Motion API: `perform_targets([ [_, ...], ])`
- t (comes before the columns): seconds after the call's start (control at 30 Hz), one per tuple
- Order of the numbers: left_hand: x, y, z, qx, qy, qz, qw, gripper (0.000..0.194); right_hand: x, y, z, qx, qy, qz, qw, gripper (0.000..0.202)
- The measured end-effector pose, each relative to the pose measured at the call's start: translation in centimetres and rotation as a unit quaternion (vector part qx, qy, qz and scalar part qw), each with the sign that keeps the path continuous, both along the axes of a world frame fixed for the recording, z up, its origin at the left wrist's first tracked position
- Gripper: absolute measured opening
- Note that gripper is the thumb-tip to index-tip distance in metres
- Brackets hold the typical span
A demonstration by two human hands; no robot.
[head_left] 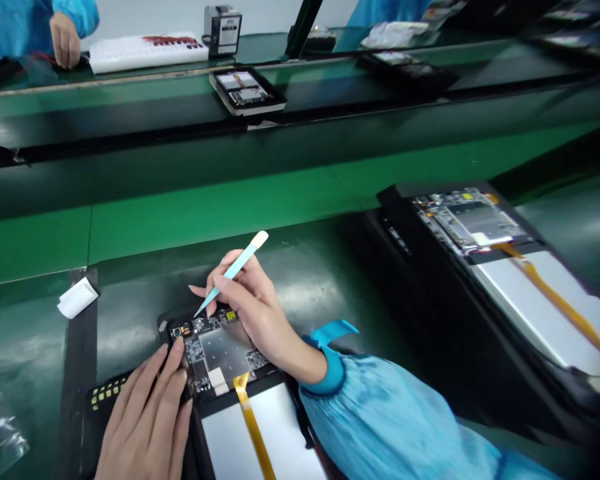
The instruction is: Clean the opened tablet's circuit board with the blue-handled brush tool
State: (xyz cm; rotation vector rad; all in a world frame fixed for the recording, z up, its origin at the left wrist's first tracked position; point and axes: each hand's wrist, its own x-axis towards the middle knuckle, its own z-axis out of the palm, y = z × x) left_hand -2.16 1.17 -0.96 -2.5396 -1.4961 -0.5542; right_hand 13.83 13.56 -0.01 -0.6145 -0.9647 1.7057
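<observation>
My right hand [253, 300] grips a pair of light-blue tweezers [233, 269] with a cream-coloured end. Their pointed tip meets the top edge of an opened tablet [226, 350] near its small camera part. The tablet shows a bare circuit board, a silver shield plate, an orange ribbon cable [254, 427] and a white battery [280, 427]. Stretched out flat, the fingers of my left hand [147, 413] rest on the tablet's left edge, close to the camera part. Beneath that hand, partly hidden, lies a black strip with yellow pieces [107, 393].
A stack of opened tablets [480, 267] stands on the right. To the left lie a folded white paper [78, 298] and a clear plastic bag [0, 427]. Across the bench, another opened tablet [247, 90] sits on a line, and a co-worker's hand [65, 40] shows beyond.
</observation>
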Motion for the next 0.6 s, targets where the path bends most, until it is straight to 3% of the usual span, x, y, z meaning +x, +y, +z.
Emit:
perform_targets([
  [0.13,-1.3,0.0,0.9,-0.022,-0.066,0.046,0.997,0.034,0.2,0.8,0.0,-0.067,0.071,-0.006,0.995,0.019],
  [0.27,-4.5,-0.8,1.3,0.019,-0.081,0.212,0.974,0.054,0.3,1.3,0.2,-0.102,0.114,-0.011,0.988,0.021],
  [0.37,-6.3,-2.0,0.3,-0.076,-0.089,0.233,0.965,0.041,0.4,1.5,0.7,-0.139,0.121,0.003,0.983,0.024],
  [0.43,-6.5,-2.7,-0.4,-0.124,-0.156,0.231,0.952,0.028,0.4,1.1,1.2,-0.155,0.095,0.037,0.983,0.024],
  [0.5,-5.7,-3.2,-0.4,-0.140,-0.258,0.272,0.917,0.024,0.3,0.1,2.0,-0.130,0.027,0.071,0.989,0.021],
  [0.6,-3.3,-3.1,1.0,-0.130,-0.416,0.359,0.825,0.034,-0.1,-2.5,3.2,0.006,-0.130,0.093,0.987,0.014],
])
